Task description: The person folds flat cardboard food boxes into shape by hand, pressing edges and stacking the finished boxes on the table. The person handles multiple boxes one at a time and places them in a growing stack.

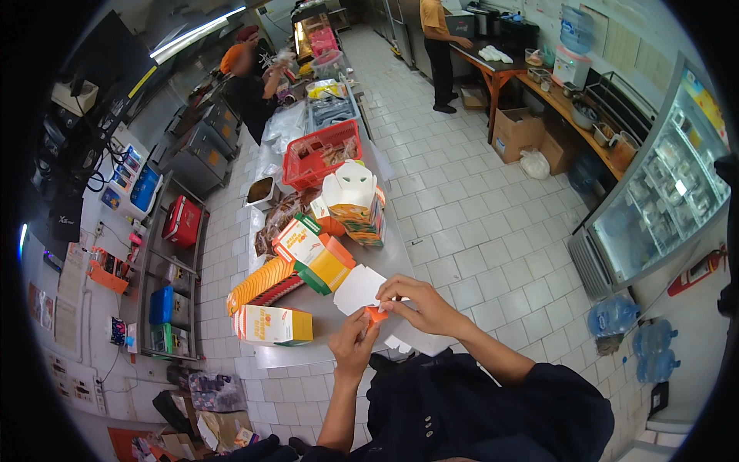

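At the near end of the metal table, both my hands work on a partly unfolded food carton (pixel 359 286), white inside with a small orange part showing between my fingers. My left hand (pixel 354 343) pinches the carton's edge by the orange part. My right hand (pixel 416 304) is closed on the same spot from the other side, fingertips meeting the left ones. A white flap spreads out below my right wrist. Just left stand a yellow and white folded carton (pixel 273 325), a row of nested orange cartons (pixel 262 285) and a green, yellow and white carton (pixel 327 262).
Behind them are a stack of nested cartons (pixel 358 212), a red crate (pixel 323 154) and a metal container (pixel 263 192). Two people (pixel 254 92) work at the table's far left; another person (pixel 437 46) stands by a counter. A glass-door fridge (pixel 662 177) stands right, shelving (pixel 173 269) left.
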Action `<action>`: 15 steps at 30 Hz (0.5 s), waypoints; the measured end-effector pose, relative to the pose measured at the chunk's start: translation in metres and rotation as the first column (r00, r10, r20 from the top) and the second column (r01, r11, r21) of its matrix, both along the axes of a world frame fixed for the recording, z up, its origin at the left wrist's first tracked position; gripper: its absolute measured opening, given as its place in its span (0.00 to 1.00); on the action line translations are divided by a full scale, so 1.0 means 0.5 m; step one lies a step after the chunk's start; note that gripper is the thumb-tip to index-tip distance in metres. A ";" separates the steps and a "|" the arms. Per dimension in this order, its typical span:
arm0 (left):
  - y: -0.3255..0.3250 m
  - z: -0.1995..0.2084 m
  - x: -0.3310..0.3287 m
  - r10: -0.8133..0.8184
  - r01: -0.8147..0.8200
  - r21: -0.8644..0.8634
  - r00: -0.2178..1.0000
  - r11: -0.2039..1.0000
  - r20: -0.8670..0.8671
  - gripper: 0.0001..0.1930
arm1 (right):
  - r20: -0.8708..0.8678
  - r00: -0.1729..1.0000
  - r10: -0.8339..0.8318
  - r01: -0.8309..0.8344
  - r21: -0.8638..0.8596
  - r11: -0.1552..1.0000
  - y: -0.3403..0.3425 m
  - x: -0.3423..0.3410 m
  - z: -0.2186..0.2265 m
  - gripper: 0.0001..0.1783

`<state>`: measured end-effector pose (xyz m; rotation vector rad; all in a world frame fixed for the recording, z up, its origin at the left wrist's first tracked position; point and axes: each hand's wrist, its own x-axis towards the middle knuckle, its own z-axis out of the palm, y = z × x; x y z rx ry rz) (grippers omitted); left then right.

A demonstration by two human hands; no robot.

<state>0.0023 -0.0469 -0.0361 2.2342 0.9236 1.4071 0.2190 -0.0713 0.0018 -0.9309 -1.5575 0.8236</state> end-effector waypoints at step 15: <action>-0.005 0.054 0.005 -0.070 0.081 -0.304 0.996 0.949 0.049 0.13 | 0.342 0.880 -0.329 0.260 0.230 0.938 0.008 -0.025 0.024 0.09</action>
